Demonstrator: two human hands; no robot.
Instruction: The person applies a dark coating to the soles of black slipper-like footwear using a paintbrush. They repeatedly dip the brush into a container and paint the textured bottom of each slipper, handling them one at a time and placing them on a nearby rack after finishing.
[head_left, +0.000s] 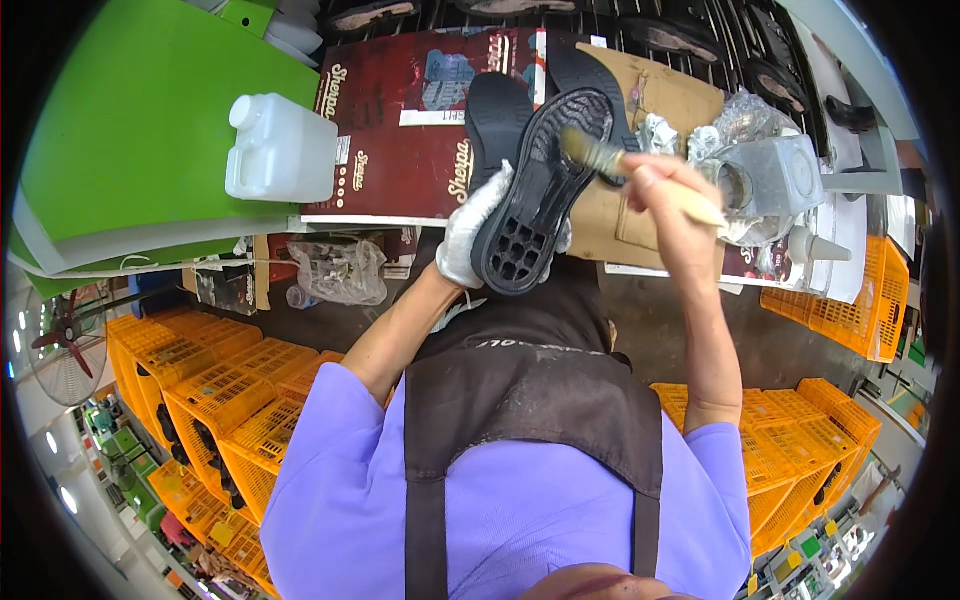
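Holding a black shoe sole (540, 190) in the left hand (478, 235), gloved in white, fingers closed round the heel end from beneath, tread side facing up and toe end tilting away over the bench (650, 235). Gripping a brush (640, 175) in the right hand (668, 192), bare, fingers wrapped tight round the pale wooden handle, bristles touching the sole near its toe end. Keeping both hands above the middle of the bench's near edge, over flattened cardboard (680, 100) and dark red printed box sheets (400, 120) covering the surface. Lying just behind the held sole, a second black sole (497, 115) flat on the red sheets. Standing toward the left edge of the bench, a white plastic jug (280, 150) with a screw cap, beside a large green board (150, 130). Sitting toward the right edge, a clear container (775, 175) wrapped in crinkled plastic, with a small white nozzle bottle (815, 245) lying just in front of it. Resting along the far edge, more dark soles (670, 38) on a slatted rack. Hanging below the near edge at the left, a clear plastic bag (340, 270). Stacking on the floor to both sides, orange crates (230, 400). Wearing a purple shirt (510, 510) under a dark apron (540, 390).
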